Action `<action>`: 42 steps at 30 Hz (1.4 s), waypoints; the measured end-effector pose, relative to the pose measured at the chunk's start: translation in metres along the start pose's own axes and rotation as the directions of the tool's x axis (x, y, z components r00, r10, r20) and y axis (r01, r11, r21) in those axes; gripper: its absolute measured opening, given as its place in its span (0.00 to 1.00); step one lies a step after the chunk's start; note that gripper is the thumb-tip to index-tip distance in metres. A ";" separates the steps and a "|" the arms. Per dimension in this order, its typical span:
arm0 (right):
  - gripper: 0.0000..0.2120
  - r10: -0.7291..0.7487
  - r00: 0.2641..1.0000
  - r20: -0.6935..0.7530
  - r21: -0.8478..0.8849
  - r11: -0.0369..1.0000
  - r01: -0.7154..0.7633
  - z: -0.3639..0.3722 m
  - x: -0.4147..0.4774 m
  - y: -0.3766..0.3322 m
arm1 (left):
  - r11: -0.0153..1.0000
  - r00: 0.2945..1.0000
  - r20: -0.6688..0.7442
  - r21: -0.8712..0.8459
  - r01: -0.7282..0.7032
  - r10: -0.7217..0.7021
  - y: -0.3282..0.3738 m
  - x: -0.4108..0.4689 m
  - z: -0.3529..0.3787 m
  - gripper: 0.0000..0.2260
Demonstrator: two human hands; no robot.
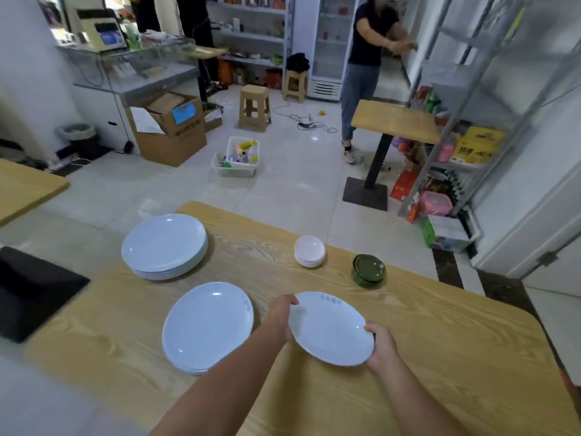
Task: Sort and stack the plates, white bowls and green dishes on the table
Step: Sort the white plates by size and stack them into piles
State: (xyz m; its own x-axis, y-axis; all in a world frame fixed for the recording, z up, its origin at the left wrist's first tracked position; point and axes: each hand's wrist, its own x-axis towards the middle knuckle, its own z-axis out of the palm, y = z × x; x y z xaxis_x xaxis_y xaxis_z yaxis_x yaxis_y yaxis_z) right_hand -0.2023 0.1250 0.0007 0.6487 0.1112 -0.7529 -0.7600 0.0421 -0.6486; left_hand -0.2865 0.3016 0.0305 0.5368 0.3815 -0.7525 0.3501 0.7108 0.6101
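The plate (330,328) hid the fingers of the left hand (279,316) and right hand (382,344) under its rim, its faint print (330,298) was too blurred to read, and the table (440,357) ran off the bottom edge.

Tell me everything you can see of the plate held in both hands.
The held plate is round, white and shallow, glossy like glazed ceramic or melamine, with a faint bluish print near its far rim. It is empty and faces up. The left hand grips its left rim and the right hand its right rim. It is over the wooden table, right of the near plate stack. Whether it touches the tabletop cannot be told.
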 end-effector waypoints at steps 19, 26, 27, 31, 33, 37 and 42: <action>0.06 0.013 0.980 0.197 -0.171 0.985 0.021 0.215 -0.045 0.067 | 0.986 0.956 -0.281 -0.117 -0.119 0.082 0.063 0.037 -0.226 0.14; 0.06 -0.028 0.986 0.164 -0.254 0.965 0.070 0.230 -0.057 0.076 | 0.989 0.923 -0.371 -0.065 -0.136 0.102 0.070 0.019 -0.233 0.05; 0.07 -0.031 0.987 0.159 -0.256 0.964 0.072 0.232 -0.058 0.078 | 0.988 0.915 -0.386 -0.050 -0.145 0.115 0.071 0.019 -0.234 0.04; 0.07 -0.041 0.990 0.134 -0.241 0.968 0.073 0.236 -0.064 0.082 | 0.983 0.900 -0.397 0.038 -0.181 0.181 0.069 0.018 -0.235 0.12; 0.07 -0.049 0.991 0.121 -0.235 0.969 0.076 0.235 -0.065 0.084 | 0.981 0.897 -0.399 0.091 -0.170 0.192 0.068 0.018 -0.235 0.12; 0.05 -0.084 0.991 0.102 -0.269 0.957 0.109 0.234 -0.068 0.085 | 0.967 0.886 -0.401 0.189 -0.170 0.234 0.066 0.020 -0.235 0.12; 0.04 -0.074 0.992 0.103 -0.288 0.952 0.101 0.231 -0.069 0.083 | 0.921 0.886 -0.365 0.361 -0.147 0.284 0.066 0.022 -0.232 0.14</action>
State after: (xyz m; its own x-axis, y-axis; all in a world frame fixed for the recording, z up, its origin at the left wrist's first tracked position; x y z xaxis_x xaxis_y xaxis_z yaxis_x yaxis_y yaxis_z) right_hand -0.3194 0.3505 0.0253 0.6955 0.2098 -0.6872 -0.6464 -0.2350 -0.7259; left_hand -0.4299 0.4942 -0.0030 0.2949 0.7561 -0.5842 0.5210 0.3853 0.7617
